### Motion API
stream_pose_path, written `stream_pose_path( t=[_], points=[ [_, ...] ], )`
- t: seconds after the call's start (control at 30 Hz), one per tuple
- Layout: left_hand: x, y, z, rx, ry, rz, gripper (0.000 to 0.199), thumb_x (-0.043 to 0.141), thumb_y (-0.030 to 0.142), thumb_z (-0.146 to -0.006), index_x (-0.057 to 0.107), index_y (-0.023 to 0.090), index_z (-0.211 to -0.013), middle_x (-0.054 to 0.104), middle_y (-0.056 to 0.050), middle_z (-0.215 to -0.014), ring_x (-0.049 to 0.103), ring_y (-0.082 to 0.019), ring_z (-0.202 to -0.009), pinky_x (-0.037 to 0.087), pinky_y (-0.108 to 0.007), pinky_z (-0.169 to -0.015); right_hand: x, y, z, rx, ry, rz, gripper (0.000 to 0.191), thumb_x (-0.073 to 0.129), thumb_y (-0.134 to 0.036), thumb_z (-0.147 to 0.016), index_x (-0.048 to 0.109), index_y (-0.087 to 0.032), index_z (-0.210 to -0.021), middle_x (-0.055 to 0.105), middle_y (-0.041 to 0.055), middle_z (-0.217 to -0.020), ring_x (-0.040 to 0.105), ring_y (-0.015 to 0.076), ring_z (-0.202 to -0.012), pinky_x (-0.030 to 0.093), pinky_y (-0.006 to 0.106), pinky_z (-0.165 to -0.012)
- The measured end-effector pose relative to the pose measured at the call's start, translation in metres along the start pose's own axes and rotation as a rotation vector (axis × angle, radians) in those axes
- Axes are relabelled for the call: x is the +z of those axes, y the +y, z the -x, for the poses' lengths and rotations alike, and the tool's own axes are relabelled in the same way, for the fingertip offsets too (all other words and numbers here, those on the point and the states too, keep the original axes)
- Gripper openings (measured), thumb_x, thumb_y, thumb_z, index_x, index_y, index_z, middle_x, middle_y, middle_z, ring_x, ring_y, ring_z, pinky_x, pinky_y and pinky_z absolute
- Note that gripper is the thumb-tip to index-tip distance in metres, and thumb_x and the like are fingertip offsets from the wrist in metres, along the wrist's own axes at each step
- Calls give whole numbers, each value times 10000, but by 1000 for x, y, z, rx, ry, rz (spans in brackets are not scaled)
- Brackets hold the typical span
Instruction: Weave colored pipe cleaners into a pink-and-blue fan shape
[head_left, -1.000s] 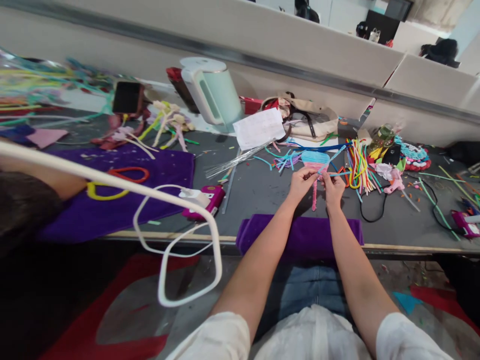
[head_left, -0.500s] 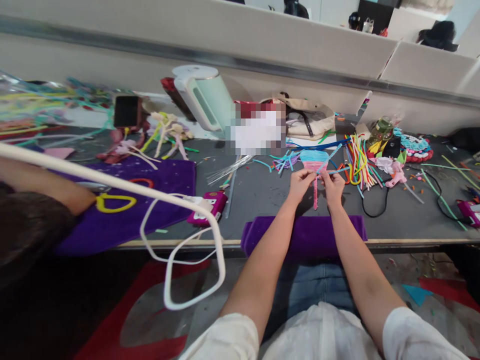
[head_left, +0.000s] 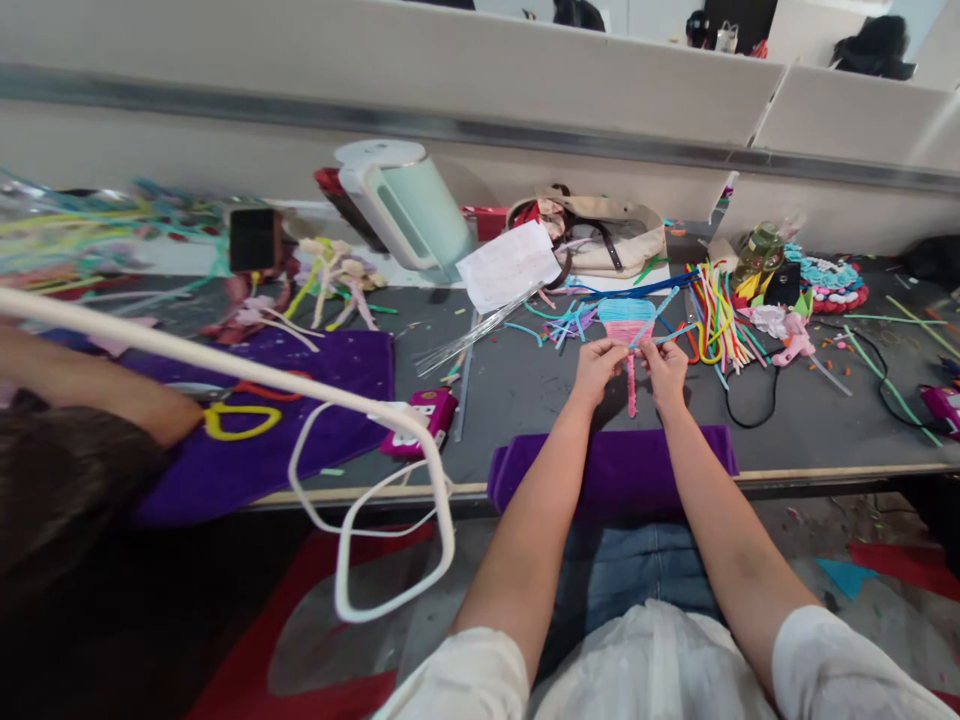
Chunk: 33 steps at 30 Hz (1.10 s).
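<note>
Both hands meet over the dark table at a flat pipe-cleaner piece point(head_left: 625, 312). It is light blue at the top and pink below, with a twisted pink stem pointing toward me. My left hand point(head_left: 600, 370) pinches its left lower edge, where the stem begins. On the other side, my right hand point(head_left: 664, 372) pinches the same piece near a light blue pipe cleaner point(head_left: 675, 334) that sticks out to the right. My fingertips hide the exact join. Just beyond lie loose blue and purple pipe cleaners point(head_left: 571, 322).
A bundle of coloured pipe cleaners point(head_left: 724, 315) lies to the right. A rolled purple cloth point(head_left: 622, 470) rests at the table edge. At left are a kettle point(head_left: 412, 210), yellow-handled scissors point(head_left: 240, 420), a white curved frame point(head_left: 439, 500) and another person's arm point(head_left: 97, 385).
The camera view has shifted slightly. Both hands keep their pinch on the pipe-cleaner piece, with little visible movement.
</note>
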<state>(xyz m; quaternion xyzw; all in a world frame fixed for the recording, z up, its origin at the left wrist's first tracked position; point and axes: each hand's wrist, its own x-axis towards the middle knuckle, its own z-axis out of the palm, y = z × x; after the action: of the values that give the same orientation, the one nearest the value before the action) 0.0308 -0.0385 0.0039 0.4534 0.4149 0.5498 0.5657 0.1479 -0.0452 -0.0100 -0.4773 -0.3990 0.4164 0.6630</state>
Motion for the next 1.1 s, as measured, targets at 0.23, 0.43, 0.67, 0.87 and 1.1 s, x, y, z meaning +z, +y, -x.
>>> stream_pose_path(
  t=[0.23, 0.43, 0.67, 0.87, 1.1],
  points=[
    [-4, -3, -2, -84, -48, 99, 165, 706, 292, -594, 645, 145, -635, 509, 33, -480, 326, -34, -382, 151, -189, -383, -1, 8, -3, 57, -41, -48, 367, 729, -519, -679, 583, -182, -682, 620, -26, -572, 485, 74, -486, 354, 197, -448],
    [-9, -1, -2, -176, -163, 188, 149, 691, 255, -545, 599, 146, -588, 460, 49, -440, 305, -27, -351, 136, -183, -373, 0, 7, -2, 106, -144, -135, 412, 749, -548, -644, 550, -187, -649, 576, -44, -525, 450, 57, -444, 319, 189, -424],
    [-15, -4, -3, -226, -257, 193, 177, 680, 287, -549, 570, 150, -568, 483, 37, -449, 310, -27, -330, 129, -191, -364, 2, 4, 0, 147, -242, -156, 468, 763, -587, -608, 516, -191, -632, 570, -47, -523, 448, 54, -434, 330, 189, -423],
    [-13, -3, -9, -179, 1, 215, 195, 711, 276, -537, 602, 146, -635, 536, 40, -486, 326, -19, -347, 160, -180, -367, 0, 7, -3, 105, -119, -149, 402, 753, -529, -660, 533, -204, -744, 550, -74, -565, 442, 41, -439, 314, 161, -388],
    [-8, -4, -8, -138, -18, 165, 197, 717, 295, -580, 594, 142, -598, 500, 40, -466, 322, -24, -345, 121, -190, -361, 1, 4, -2, 126, -223, -223, 309, 770, -434, -674, 624, -188, -792, 554, -71, -611, 410, 25, -449, 321, 152, -395]
  ],
)
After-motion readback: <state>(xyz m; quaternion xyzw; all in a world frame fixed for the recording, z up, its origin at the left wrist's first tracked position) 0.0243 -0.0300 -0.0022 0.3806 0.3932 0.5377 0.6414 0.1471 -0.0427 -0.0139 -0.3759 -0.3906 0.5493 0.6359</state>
